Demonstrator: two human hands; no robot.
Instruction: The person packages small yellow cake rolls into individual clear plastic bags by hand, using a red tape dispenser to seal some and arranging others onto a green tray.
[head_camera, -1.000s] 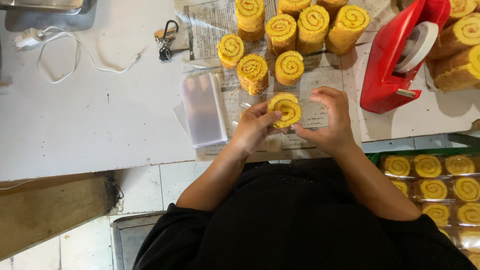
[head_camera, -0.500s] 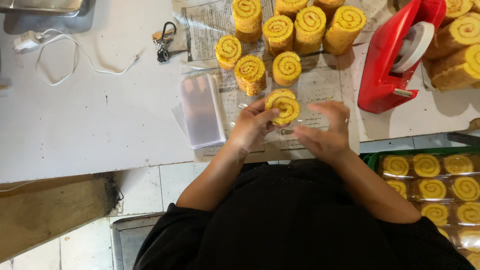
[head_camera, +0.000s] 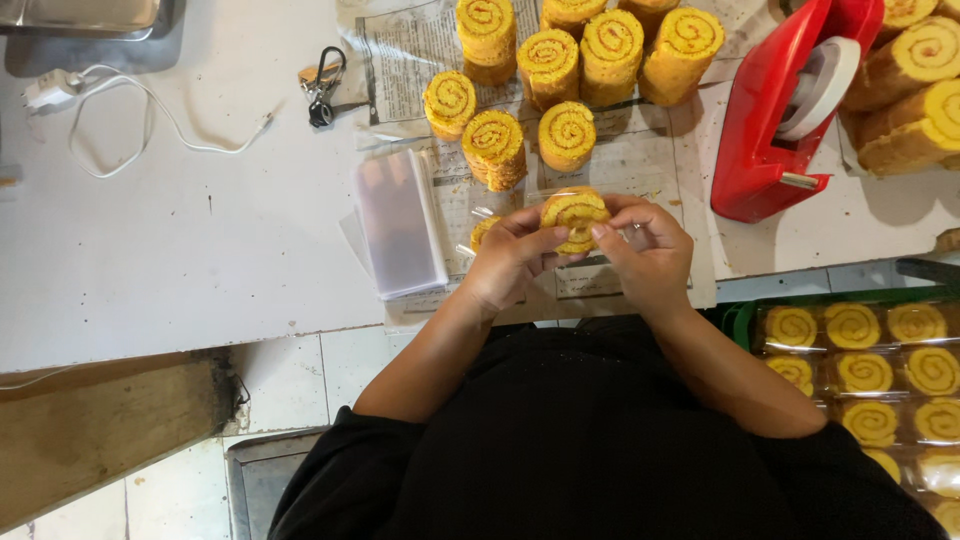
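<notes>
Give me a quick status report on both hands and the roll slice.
Left hand and right hand both gripping one swirl roll slice in clear wrap. Held above newspaper. Loose slices just beyond; nothing blocking.

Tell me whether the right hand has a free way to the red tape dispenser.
Probably yes: the right hand has only bare paper between it and the red tape dispenser, though its fingers grip a swirl roll slice.
</notes>
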